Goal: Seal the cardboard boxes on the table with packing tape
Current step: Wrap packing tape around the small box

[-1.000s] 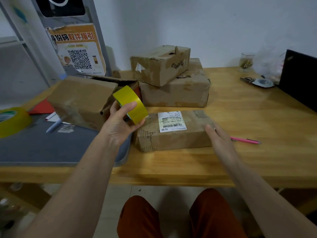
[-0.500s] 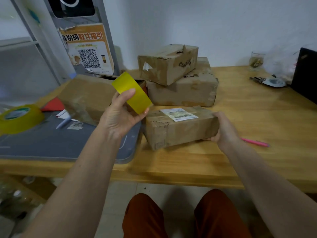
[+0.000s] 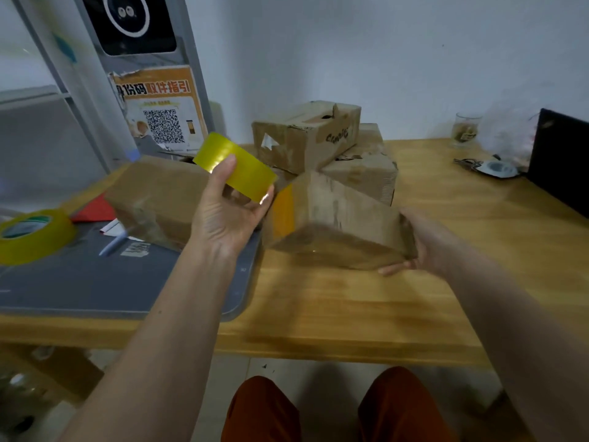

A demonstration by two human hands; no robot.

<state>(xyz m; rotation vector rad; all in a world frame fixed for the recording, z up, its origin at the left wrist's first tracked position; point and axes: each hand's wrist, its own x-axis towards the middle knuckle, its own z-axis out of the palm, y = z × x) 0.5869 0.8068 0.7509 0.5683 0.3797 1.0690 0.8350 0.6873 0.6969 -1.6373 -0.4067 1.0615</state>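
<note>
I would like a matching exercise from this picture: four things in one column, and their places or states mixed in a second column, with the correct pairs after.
Things:
1. tape roll
2. second tape roll
3. tilted box
4. drinking glass

Places or states:
A. lies on the grey mat
B. stands at the far right of the table, near the wall
C. held up by the left hand
D. gripped at its right end by the right hand

Pairs: 1-C, 2-A, 3-D, 4-B
</note>
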